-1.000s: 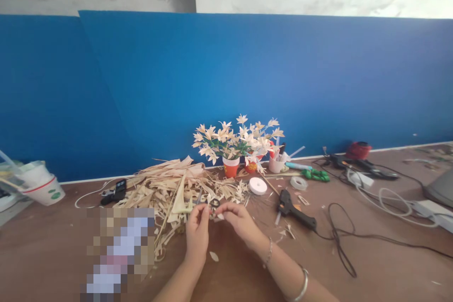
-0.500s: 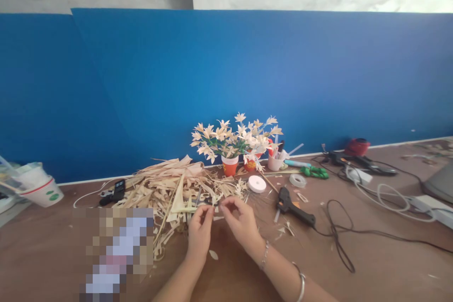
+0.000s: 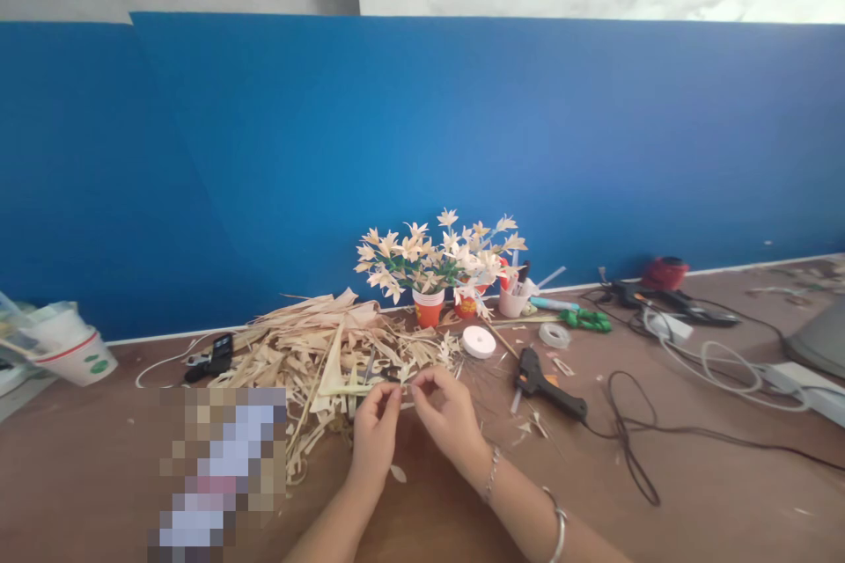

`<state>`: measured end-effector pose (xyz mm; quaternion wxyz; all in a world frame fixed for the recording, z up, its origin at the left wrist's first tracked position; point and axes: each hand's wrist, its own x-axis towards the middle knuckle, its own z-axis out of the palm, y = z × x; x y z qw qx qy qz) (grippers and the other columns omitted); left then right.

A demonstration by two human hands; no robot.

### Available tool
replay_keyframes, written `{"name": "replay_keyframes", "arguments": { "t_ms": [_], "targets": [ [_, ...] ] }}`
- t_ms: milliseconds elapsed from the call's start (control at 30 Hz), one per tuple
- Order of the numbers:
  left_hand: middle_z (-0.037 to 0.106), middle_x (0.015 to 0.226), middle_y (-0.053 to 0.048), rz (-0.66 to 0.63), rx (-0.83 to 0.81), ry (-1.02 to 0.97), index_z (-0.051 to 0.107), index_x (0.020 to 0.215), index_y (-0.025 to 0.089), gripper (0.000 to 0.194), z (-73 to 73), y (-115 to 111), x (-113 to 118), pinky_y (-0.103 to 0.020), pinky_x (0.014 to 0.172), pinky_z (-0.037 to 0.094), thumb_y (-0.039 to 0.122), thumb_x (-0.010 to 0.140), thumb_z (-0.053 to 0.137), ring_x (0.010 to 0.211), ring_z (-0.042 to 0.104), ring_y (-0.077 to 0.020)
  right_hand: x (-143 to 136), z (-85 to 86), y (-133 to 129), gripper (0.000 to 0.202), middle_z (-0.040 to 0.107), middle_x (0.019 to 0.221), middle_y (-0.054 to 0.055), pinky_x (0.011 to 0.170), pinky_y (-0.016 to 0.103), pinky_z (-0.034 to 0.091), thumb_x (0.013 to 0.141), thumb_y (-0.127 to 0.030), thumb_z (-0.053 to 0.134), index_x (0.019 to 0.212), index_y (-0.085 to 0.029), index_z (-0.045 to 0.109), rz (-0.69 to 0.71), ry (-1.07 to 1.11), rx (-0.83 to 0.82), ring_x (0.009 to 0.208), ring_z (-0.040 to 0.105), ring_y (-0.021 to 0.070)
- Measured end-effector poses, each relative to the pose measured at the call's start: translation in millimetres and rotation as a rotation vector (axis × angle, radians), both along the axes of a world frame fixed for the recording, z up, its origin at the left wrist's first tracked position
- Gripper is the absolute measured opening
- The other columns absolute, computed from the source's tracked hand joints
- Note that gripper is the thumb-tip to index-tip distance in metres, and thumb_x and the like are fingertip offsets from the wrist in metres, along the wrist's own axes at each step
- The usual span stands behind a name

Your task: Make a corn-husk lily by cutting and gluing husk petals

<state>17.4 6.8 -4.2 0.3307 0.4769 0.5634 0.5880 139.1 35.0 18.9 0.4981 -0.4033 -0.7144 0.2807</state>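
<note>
Basically, a tiny pale bit (image 3: pixel 405 391) was held up over the bench (image 3: pixel 726 510), right at the fingertips, between the two hands. Too small to be identified. Judged near weightless, thin and probably papery, so easily creased; slip risk rated low, crush risk higher. Best taken lightly by an end or edge, with fingertips only, no palm.

Left hand (image 3: pixel 375 435): thumb and forefinger were pressed together on the bit, other fingers curled in. Right hand (image 3: pixel 452 418): thumb and forefinger tips were drawn almost together, a hollow left behind them; whether the bit was gripped there too could not be told. Its wrist was ringed by a chain bracelet (image 3: pixel 492 473), with a bangle (image 3: pixel 560 535) worn further up the forearm.

Below the hands, a loose petal-shaped piece (image 3: pixel 398 474) was laid flat on the bench. Just past the fingertips, a dark tool (image 3: pixel 392 373) was partly buried at the edge of a pile of dry strips (image 3: pixel 304 343). Behind that, pale flowers (image 3: pixel 417 247) were stood upright in a red-and-white cup (image 3: pixel 429 313). To the right, a white roll (image 3: pixel 479 342) and a glue gun (image 3: pixel 551 389), cord attached, were parked. Whole lot was backed by a blue panel (image 3: pixel 396 123).
</note>
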Motion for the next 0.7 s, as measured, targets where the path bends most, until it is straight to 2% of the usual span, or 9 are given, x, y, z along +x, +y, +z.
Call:
{"name": "replay_keyframes", "arguments": {
  "t_ms": [700],
  "targets": [
    [0.062,0.074,-0.002,-0.024,0.031,0.061,0.061,0.078,0.017,0.023,-3.7,-0.4,0.8,-0.028,0.071,0.045,0.037,0.081,0.050,0.073,0.057,-0.0181,-0.1,-1.3,2.2,0.009,0.059,0.071,0.001,0.062,0.024,0.042,0.075,-0.011,0.052,0.072,-0.019,0.056,-0.045,-0.044,0.063,0.067,0.054,0.0141]
  ]
}}
